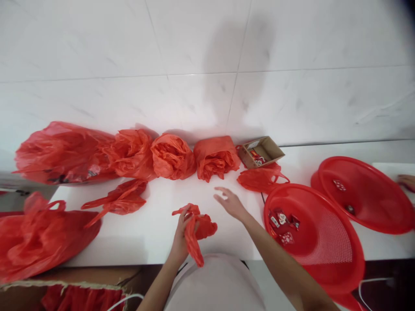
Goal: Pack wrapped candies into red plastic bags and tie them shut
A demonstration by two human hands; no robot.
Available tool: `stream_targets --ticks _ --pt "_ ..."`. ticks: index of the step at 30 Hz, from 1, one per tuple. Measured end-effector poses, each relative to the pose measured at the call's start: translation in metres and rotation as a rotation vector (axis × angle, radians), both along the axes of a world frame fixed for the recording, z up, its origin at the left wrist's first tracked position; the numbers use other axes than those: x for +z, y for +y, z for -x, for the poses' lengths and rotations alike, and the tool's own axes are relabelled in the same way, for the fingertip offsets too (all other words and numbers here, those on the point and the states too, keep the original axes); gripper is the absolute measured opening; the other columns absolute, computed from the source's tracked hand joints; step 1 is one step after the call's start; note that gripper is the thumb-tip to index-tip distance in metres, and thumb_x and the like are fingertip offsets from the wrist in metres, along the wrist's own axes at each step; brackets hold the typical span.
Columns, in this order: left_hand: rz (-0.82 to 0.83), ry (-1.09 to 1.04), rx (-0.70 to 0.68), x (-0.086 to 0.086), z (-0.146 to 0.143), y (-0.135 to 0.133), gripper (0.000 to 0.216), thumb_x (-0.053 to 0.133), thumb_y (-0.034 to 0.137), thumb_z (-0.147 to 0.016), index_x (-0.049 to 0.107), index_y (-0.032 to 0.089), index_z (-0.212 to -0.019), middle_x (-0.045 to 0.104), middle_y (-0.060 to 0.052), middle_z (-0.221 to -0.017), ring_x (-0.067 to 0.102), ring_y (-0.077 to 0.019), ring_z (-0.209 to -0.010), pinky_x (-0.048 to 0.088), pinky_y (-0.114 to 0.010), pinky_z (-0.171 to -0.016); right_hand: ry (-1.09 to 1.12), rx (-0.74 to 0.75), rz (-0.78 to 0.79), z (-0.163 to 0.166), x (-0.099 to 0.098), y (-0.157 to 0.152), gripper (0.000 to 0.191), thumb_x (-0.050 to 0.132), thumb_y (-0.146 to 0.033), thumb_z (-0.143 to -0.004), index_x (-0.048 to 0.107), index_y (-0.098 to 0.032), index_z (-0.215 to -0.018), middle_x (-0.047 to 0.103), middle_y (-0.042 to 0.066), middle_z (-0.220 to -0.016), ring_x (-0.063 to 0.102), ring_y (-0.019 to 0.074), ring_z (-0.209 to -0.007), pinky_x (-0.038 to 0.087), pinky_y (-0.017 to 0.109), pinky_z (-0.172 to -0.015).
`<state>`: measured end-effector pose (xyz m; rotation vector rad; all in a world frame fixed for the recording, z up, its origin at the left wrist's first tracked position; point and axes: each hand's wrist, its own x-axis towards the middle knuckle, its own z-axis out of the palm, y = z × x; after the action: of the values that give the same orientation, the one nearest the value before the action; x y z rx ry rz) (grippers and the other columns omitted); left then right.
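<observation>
My left hand (pixel 184 229) grips a thin red plastic bag (pixel 205 226) near the front edge of the white table (pixel 162 196); the bag hangs crumpled, one strip drooping toward me. To its right my right hand (pixel 229 202) hovers over the table, fingers apart and nothing in them. A red colander (pixel 324 224) with several small red-and-white packets (pixel 285 237) in it stands beside my right forearm. Beyond that hand lie a flat red bag (pixel 259 178) and a small cardboard box (pixel 267 151) holding a few packets.
Several stuffed red bags (pixel 173 156) line the tiled wall. Another large bag (pixel 42 237) sits at the left edge, near a smaller tied bag (pixel 125 198). A red basin (pixel 366 190) stands at right, with another person's hand (pixel 407 181) beyond. Below is a carton (pixel 106 276) of red bags.
</observation>
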<state>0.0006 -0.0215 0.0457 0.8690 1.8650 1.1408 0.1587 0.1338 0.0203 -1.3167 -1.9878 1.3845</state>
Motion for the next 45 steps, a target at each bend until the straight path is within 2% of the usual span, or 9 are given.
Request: stream_targets --ticks 4,8,12,19,24,30,37,42,45 --pt "-0.195 0.070 -0.220 0.006 -0.001 -0.012 0.020 0.062 0.026 -0.078 0.075 0.024 -0.093 0.032 -0.005 -0.153 0.045 -0.0301 -0.130 0.047 -0.043 -0.101 0.331 0.063 0.491 0.008 0.017 -0.073 0.041 0.059 -0.051 -0.083 0.060 -0.021 -0.111 0.068 0.005 -0.100 0.064 0.0166 -0.081 0.051 0.032 -0.072" --pt "-0.213 0.288 -0.422 0.010 -0.006 -0.022 0.014 0.065 0.025 -0.079 0.077 0.024 -0.088 0.033 -0.005 -0.152 0.043 -0.0321 -0.131 0.046 -0.047 -0.101 0.544 -0.166 0.659 0.016 0.024 -0.098 0.031 0.071 -0.045 -0.071 0.059 -0.017 -0.078 0.063 -0.001 -0.068 0.060 0.0127 -0.063 0.049 0.027 -0.065" --pt "-0.297 0.482 -0.461 0.011 -0.005 -0.031 0.012 0.066 0.026 -0.082 0.076 0.024 -0.087 0.037 -0.006 -0.149 0.042 -0.0325 -0.131 0.047 -0.048 -0.099 0.577 -0.328 0.607 0.000 0.036 -0.089 0.034 0.073 -0.047 -0.066 0.057 -0.018 -0.076 0.062 0.000 -0.070 0.062 0.0147 -0.070 0.052 0.029 -0.067" --pt "-0.472 0.671 -0.585 0.017 -0.005 -0.037 0.018 0.062 0.019 -0.084 0.076 0.026 -0.093 0.025 -0.004 -0.156 0.038 -0.0335 -0.134 0.045 -0.050 -0.101 0.401 0.017 0.612 0.006 0.043 -0.106 0.033 0.075 -0.045 -0.068 0.066 -0.017 -0.080 0.066 0.002 -0.072 0.060 0.0150 -0.065 0.046 0.026 -0.057" --pt "-0.510 0.740 -0.609 0.021 -0.003 -0.042 0.024 0.057 0.011 -0.084 0.075 0.024 -0.093 0.035 -0.007 -0.152 0.029 -0.0347 -0.140 0.042 -0.051 -0.104 0.586 -0.234 0.534 0.011 0.037 -0.099 0.027 0.067 -0.042 -0.072 0.066 -0.019 -0.086 0.069 0.002 -0.080 0.063 0.0169 -0.071 0.049 0.031 -0.066" --pt "-0.187 0.751 -0.748 0.021 0.020 -0.042 0.036 0.056 0.004 -0.079 0.075 0.030 -0.096 0.071 -0.003 -0.113 0.053 -0.0285 -0.122 0.031 -0.055 -0.109 0.805 -0.568 0.402 -0.034 0.039 -0.049 0.028 0.070 -0.045 -0.066 0.058 -0.021 -0.074 0.067 0.004 -0.079 0.063 0.0214 -0.077 0.052 0.037 -0.070" --pt "0.150 0.499 -0.861 0.054 0.034 -0.040 0.043 0.074 0.022 -0.069 0.071 0.036 -0.110 0.050 -0.005 -0.142 0.047 -0.0330 -0.128 0.034 -0.050 -0.106 0.759 -0.678 0.184 -0.033 0.045 -0.055 0.027 0.066 -0.043 -0.073 0.049 -0.022 -0.076 0.054 -0.005 -0.066 0.050 0.0114 -0.059 0.043 0.024 -0.054" --pt "0.046 0.191 -0.607 0.061 0.007 -0.025 0.063 0.071 0.043 -0.072 0.055 0.031 -0.132 0.048 -0.007 -0.143 0.047 -0.0279 -0.128 0.040 -0.039 -0.103 0.631 -0.573 0.150 -0.011 0.053 -0.068 0.025 0.059 -0.044 -0.079 0.049 -0.022 -0.077 0.049 -0.007 -0.055 0.044 0.0091 -0.047 0.036 0.022 -0.045" --pt "0.025 0.103 -0.420 0.049 -0.013 -0.011 0.039 0.067 0.043 -0.075 0.068 0.022 -0.107 0.069 -0.006 -0.107 0.062 -0.0248 -0.101 0.046 -0.033 -0.087 0.618 -0.442 0.219 -0.003 0.059 -0.067 0.026 0.059 -0.045 -0.079 0.050 -0.021 -0.079 0.047 -0.008 -0.050 0.041 0.0084 -0.041 0.033 0.021 -0.041"
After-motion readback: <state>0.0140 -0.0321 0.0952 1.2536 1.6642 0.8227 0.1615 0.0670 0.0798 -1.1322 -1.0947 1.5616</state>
